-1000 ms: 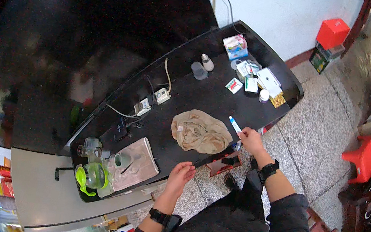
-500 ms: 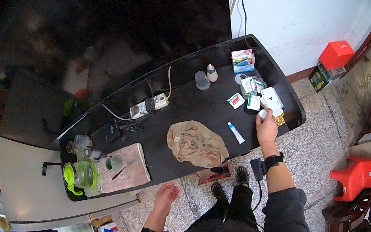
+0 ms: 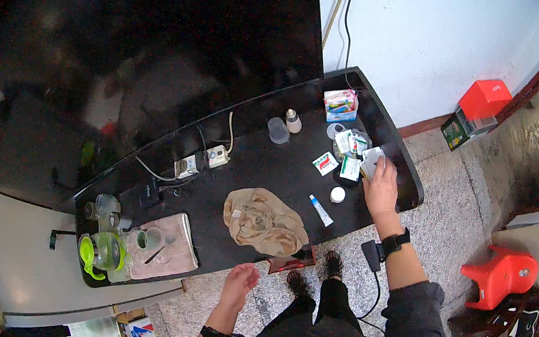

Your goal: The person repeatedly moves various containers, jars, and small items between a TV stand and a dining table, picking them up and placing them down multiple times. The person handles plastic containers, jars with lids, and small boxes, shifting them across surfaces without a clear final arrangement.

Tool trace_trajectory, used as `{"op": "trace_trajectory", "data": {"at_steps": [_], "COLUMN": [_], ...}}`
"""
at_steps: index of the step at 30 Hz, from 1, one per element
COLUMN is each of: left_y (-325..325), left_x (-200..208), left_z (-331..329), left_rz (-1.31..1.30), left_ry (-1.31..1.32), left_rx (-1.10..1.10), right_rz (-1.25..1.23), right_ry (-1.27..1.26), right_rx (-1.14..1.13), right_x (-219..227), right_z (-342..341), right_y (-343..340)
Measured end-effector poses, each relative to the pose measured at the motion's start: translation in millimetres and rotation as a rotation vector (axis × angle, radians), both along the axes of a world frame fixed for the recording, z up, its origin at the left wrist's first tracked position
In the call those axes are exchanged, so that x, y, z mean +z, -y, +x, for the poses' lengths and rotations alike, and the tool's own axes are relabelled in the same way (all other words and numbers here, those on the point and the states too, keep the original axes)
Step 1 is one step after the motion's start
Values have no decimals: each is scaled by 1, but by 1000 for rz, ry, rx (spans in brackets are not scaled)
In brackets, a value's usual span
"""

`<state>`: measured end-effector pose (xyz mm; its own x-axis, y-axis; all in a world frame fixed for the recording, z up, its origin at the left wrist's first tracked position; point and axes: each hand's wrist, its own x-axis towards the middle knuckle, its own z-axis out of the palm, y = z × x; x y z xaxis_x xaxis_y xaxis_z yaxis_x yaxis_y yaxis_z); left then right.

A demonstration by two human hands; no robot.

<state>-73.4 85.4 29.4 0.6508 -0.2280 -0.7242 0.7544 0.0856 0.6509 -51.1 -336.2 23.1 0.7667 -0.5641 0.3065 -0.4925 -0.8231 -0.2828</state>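
Observation:
At the right end of the black tabletop, my right hand (image 3: 381, 191) has its fingers closed on a flat white packet (image 3: 371, 160). The hand hides part of the packet and what lies beneath. Left of it are a green-and-white packet (image 3: 350, 169), a red, green and white packet (image 3: 325, 163) and a clear container of small packets (image 3: 341, 142). A small white round jar (image 3: 337, 195) stands nearer me, beside a blue-and-white tube (image 3: 321, 211). My left hand (image 3: 239, 285) hangs empty off the table's front edge, its fingers loosely bent and open.
A crumpled beige cloth (image 3: 265, 222) lies mid-table. Power sockets (image 3: 217, 156) with cords, a translucent cup (image 3: 278, 131), a white bottle (image 3: 293, 122) and a colourful box (image 3: 340, 105) stand farther back. A pink towel (image 3: 183, 243) and green-handled jug (image 3: 105, 252) occupy the left end.
The white jar that was in my right hand now stands on the table near the tube. My right hand has moved onto the white packet. The view has shifted slightly; my left hand stays empty.

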Motion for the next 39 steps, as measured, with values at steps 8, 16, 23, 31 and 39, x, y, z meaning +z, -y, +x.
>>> {"op": "trace_trajectory", "data": {"at_steps": [8, 16, 23, 31, 39], "left_y": [22, 34, 50, 50, 50], "left_x": [2, 1, 4, -4, -7], "left_z": [1, 2, 3, 5, 3], "left_rz": [17, 11, -7, -11, 4], "left_ry": [20, 9, 10, 6, 6], "left_rx": [-5, 19, -53, -58, -75], "right_rz": [-223, -139, -156, 156, 272], "right_ry": [-250, -324, -289, -326, -380], "right_rx": [-59, -74, -69, -168, -231], "right_x": [-45, -49, -44, -32, -42], "right_z": [13, 8, -1, -2, 3], "right_y": [8, 15, -5, -9, 3]}}
